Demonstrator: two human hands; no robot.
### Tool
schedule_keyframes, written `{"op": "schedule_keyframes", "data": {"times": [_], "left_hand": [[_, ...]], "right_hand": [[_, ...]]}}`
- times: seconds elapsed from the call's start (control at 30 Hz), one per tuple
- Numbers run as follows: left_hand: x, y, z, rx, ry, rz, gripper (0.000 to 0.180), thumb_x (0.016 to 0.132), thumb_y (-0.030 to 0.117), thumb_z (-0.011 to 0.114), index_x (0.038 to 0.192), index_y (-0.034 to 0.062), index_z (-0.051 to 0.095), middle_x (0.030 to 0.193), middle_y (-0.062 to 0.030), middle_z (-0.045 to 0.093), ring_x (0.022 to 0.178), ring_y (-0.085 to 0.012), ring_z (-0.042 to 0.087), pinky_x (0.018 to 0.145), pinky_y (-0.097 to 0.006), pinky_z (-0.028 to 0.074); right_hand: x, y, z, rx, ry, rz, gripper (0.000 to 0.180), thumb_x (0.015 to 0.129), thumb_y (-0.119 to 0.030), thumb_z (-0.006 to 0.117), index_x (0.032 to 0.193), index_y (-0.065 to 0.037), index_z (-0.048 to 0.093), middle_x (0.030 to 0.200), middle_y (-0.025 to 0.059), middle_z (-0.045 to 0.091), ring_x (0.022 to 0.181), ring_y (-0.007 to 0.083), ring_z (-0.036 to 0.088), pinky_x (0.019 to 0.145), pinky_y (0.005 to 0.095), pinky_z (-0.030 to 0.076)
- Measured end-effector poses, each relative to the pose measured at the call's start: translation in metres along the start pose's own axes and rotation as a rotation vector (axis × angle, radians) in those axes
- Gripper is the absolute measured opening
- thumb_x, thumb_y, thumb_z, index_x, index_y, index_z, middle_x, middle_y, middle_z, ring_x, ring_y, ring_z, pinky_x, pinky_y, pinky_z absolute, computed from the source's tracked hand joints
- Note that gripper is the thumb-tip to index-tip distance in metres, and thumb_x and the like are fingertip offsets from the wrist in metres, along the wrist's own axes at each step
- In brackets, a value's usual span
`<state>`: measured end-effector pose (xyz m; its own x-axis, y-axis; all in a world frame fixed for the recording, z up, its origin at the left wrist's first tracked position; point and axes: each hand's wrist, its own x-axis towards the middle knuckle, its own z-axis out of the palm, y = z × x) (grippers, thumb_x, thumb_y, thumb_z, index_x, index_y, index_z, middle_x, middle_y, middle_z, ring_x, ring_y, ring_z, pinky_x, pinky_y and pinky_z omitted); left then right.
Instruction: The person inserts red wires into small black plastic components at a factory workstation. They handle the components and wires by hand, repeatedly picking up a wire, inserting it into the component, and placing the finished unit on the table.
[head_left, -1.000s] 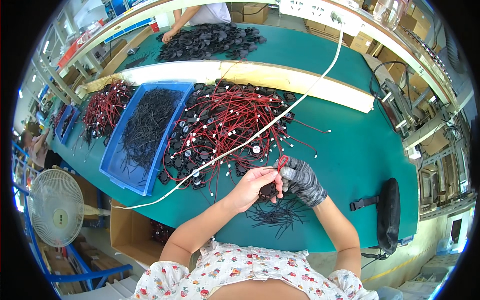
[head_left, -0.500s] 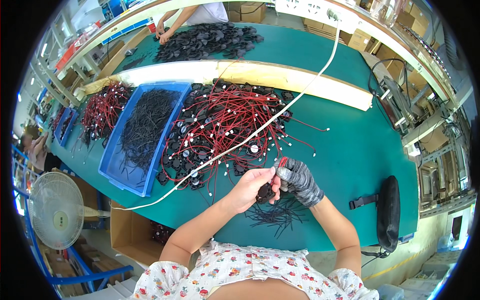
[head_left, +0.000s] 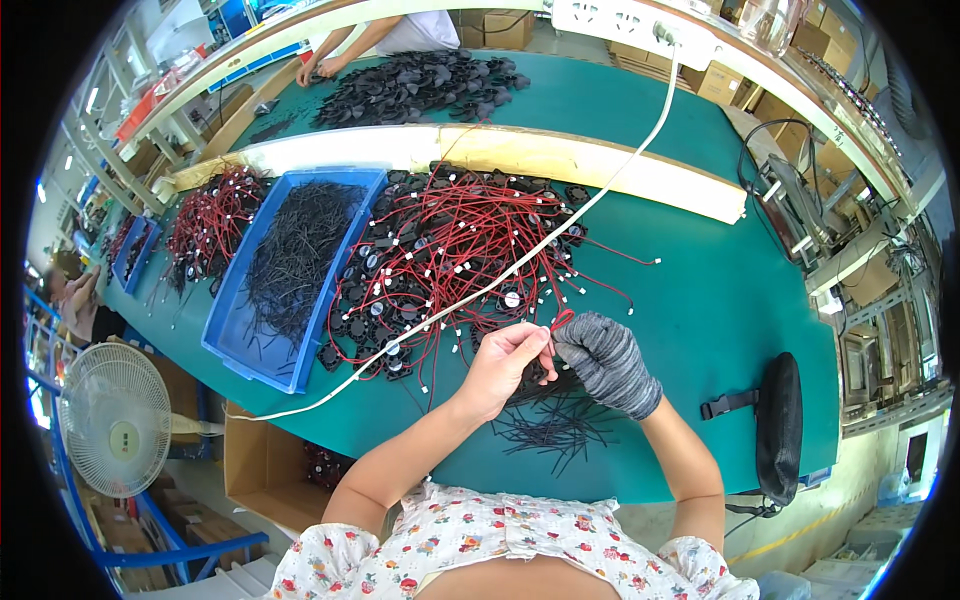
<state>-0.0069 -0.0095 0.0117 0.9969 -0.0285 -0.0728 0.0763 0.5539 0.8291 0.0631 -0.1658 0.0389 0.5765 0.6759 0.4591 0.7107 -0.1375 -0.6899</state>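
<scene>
My bare left hand [head_left: 508, 366] is closed around a small black fan [head_left: 530, 387], mostly hidden by the fingers. Red wire [head_left: 563, 319] from it stands up in a loop between my two hands. In a grey knit glove, my right hand [head_left: 610, 366] is bent closed on that wire, its fingertips close to the left thumb. Loose thin black strips [head_left: 553, 432] lie on the green table just below the hands. Beyond them spreads a large heap of small black fans with red wires and white connectors [head_left: 455, 250].
Left of the heap, a blue tray [head_left: 236, 335] holds many black strips. A white cable [head_left: 480, 292] crosses above the heap. A black pouch [head_left: 778, 430] rests at the right edge. Across a pale divider [head_left: 590, 172], another person's hands [head_left: 318, 70] work by dark parts.
My right hand has turned, its back now more toward me. The red wire loop shows more, and the black fan has become more hidden behind my left fingers.
</scene>
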Motion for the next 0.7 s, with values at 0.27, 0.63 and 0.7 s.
{"op": "schedule_keyframes", "data": {"times": [0.27, 0.63, 0.7], "left_hand": [[-0.004, -0.006, 0.011, 0.686, 0.185, 0.496, 0.011, 0.086, 0.005, 0.053, 0.082, -0.0036, 0.059, 0.069, -0.0029, 0.058, 0.061, -0.0066, 0.052, 0.055, -0.021, 0.041], [-0.007, -0.005, 0.013, 0.250, 0.069, 0.303, 0.008, 0.088, 0.006, 0.052, 0.091, -0.0018, 0.054, 0.080, -0.0055, 0.058, 0.068, -0.0100, 0.057, 0.063, -0.023, 0.047], [-0.007, -0.003, 0.014, 0.231, 0.073, 0.299, 0.008, 0.088, 0.005, 0.053, 0.092, -0.0017, 0.053, 0.081, -0.0055, 0.058, 0.069, -0.0104, 0.057, 0.063, -0.023, 0.047]], "right_hand": [[-0.003, -0.019, 0.003, -0.012, 0.005, 0.095, 0.008, 0.077, -0.007, 0.060, 0.083, -0.007, 0.055, 0.072, 0.0093, 0.056, 0.066, 0.0267, 0.056, 0.062, 0.0352, 0.045], [-0.003, -0.017, 0.003, -0.188, 0.037, -0.109, 0.012, 0.076, -0.008, 0.061, 0.087, -0.006, 0.054, 0.076, 0.0110, 0.057, 0.069, 0.0297, 0.056, 0.061, 0.0381, 0.046], [-0.001, -0.018, 0.001, -0.196, 0.021, -0.115, 0.011, 0.077, -0.008, 0.060, 0.087, -0.006, 0.054, 0.075, 0.0106, 0.057, 0.068, 0.0281, 0.057, 0.060, 0.0372, 0.046]]}}
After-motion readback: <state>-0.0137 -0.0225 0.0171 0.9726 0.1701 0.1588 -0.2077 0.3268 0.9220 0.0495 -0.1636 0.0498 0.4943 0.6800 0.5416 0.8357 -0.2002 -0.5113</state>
